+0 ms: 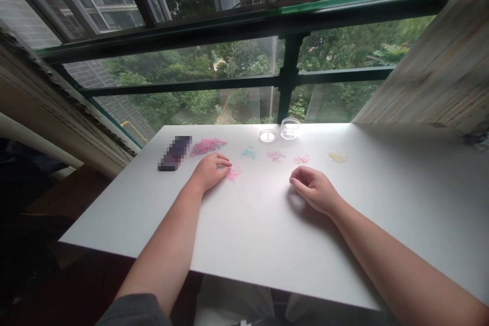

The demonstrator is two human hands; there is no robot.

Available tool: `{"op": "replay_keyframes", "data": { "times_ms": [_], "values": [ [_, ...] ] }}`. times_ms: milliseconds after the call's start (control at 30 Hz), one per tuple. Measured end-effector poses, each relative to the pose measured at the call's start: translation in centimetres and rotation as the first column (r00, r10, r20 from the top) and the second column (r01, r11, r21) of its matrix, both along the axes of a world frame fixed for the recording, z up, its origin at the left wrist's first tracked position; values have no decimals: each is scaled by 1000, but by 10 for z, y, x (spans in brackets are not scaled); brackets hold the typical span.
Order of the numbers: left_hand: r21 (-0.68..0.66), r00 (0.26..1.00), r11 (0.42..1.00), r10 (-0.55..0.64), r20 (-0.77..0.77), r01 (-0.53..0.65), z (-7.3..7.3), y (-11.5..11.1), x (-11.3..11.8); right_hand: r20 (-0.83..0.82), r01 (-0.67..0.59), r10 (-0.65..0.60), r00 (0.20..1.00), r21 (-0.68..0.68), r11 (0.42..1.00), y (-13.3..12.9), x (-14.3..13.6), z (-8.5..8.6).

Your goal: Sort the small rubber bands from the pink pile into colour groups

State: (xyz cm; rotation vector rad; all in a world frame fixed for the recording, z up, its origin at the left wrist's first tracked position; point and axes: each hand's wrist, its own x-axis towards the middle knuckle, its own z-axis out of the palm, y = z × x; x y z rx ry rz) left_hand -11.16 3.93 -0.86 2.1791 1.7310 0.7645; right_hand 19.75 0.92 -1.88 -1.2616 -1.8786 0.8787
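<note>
My left hand rests on the table with its fingers stretched out, the tips at the edge of a small pink pile of thin pieces that look like rubber bands. Behind it lies a larger mixed pink and purple heap. To the right, my right hand hovers low over the white surface, thumb and fingers curled together; whatever is between them, if anything, is hidden. Beyond it sit red loops. Separate small clusters form a row: teal, purple-pink and pale yellow.
A clear round container and a clear round lid stand at the table's back edge. On the left lies a dark, pixelated phone-like object. Behind the white table is a window with a green railing. Curtains hang at both sides.
</note>
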Motion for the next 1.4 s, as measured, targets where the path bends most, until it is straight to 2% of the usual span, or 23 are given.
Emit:
{"op": "replay_keyframes", "data": {
  "times_ms": [233,367,600,833,900,967,1000,1067,1167,1400],
  "values": [
    [24,1000,1000,-3,15,3,-1,2,-1,15,-3,3,1000,6,1000,-1,0,2],
    [64,997,998,14,77,-19,-2,4,-1,22,-3,3,1000,11,1000,0,1,2],
    [129,936,966,175,304,-222,-9,15,-12,22,-9,9,1000,6,1000,-1,1,0],
    [211,858,890,291,423,-405,-9,20,-29,25,-13,12,1000,9,1000,0,1,1],
    [257,814,821,363,454,-509,-8,21,-40,33,-17,17,999,9,1000,0,1,1],
    [245,740,739,469,482,-628,-9,21,-53,41,-23,23,999,14,1000,0,2,0],
    [207,709,719,517,480,-664,-10,20,-59,45,-27,26,999,17,1000,0,2,0],
    [111,696,733,573,433,-672,-15,18,-70,51,-33,32,998,22,999,0,2,0],
    [32,729,769,590,349,-638,-20,11,-77,66,-38,36,997,25,999,-1,2,0],
    [-39,778,794,603,178,-607,-24,4,-75,82,-47,46,996,11,999,-1,2,0]
  ]
}}
